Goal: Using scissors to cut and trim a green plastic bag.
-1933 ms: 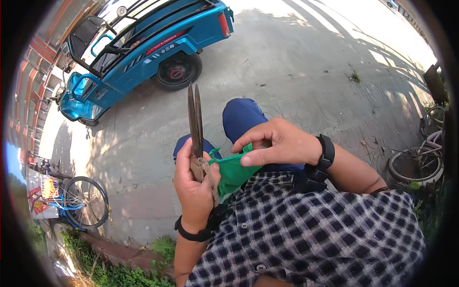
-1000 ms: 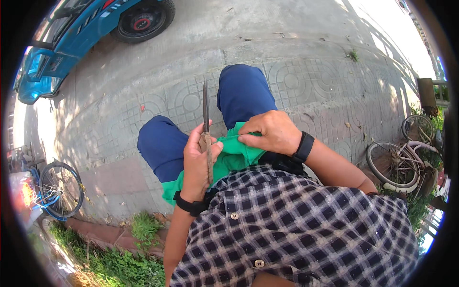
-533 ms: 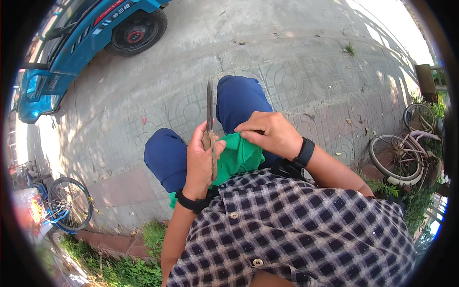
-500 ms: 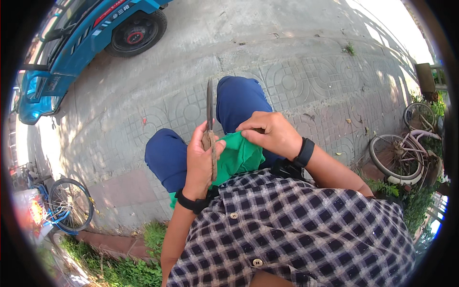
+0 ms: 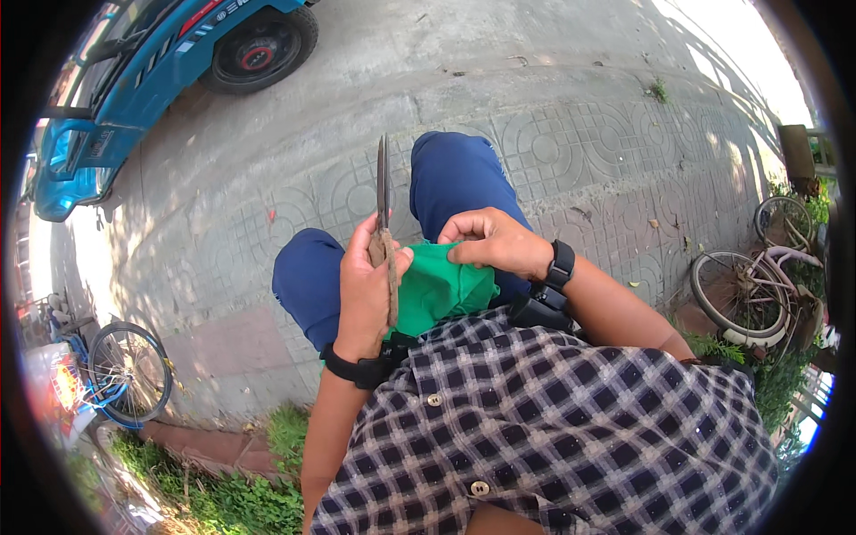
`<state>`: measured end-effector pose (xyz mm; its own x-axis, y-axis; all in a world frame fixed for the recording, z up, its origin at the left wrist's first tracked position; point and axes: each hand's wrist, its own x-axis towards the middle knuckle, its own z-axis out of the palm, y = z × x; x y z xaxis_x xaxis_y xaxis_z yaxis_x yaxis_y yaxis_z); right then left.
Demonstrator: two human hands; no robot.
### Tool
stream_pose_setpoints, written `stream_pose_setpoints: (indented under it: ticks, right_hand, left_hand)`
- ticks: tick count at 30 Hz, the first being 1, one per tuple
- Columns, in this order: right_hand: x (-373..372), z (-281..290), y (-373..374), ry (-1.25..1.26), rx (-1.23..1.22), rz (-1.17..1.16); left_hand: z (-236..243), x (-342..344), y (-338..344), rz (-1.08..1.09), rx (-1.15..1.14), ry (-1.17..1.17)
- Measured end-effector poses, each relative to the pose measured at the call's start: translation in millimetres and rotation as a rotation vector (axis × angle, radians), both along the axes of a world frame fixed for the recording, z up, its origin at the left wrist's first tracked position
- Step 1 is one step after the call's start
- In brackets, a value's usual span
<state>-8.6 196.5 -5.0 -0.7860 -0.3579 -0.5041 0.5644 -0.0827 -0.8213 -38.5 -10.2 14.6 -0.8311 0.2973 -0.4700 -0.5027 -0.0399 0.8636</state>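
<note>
My left hand (image 5: 364,281) is wrapped around a pair of scissors (image 5: 383,183), its handles bound in brown material. The dark blades point away from me and lie almost together, with a thin gap between them. A green cloth (image 5: 446,283) spreads over my lap between both hands. Its upper edge is pinched between the thumb and fingers of my right hand (image 5: 501,245). The left end of the cloth's edge meets my left thumb; whether that thumb also grips it, I cannot tell. My blue-trousered knees (image 5: 459,174) are on either side of the scissors.
A blue cargo tricycle (image 5: 152,116) stands at the far left on grey pavement (image 5: 348,80). A blue bicycle (image 5: 131,373) is at the lower left, a rusty pale one (image 5: 740,299) at the right. Green plants (image 5: 232,504) grow behind a low brick edging (image 5: 209,448).
My left hand and the scissors have shifted slightly left, away from my right knee. The gap between the blades shows more clearly. My right hand still pinches the green cloth.
</note>
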Motion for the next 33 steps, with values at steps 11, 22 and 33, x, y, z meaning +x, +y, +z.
stream_pose_setpoints:
  ticks: [11, 22, 33]
  right_hand:
    - [2.0, -11.4, -15.5, 0.159, -0.366, -0.029]
    - [1.1, -25.2, -14.3, 0.037, -0.437, -0.208]
    - [-1.2, -50.7, -8.6, 0.106, -0.588, -0.34]
  left_hand:
    - [-5.3, 5.4, -3.8, 0.002, 0.064, 0.004]
    - [-5.9, 9.4, -16.8, 0.009, -0.211, 0.241]
    - [1.9, 40.3, -35.2, -0.486, -0.526, 0.58]
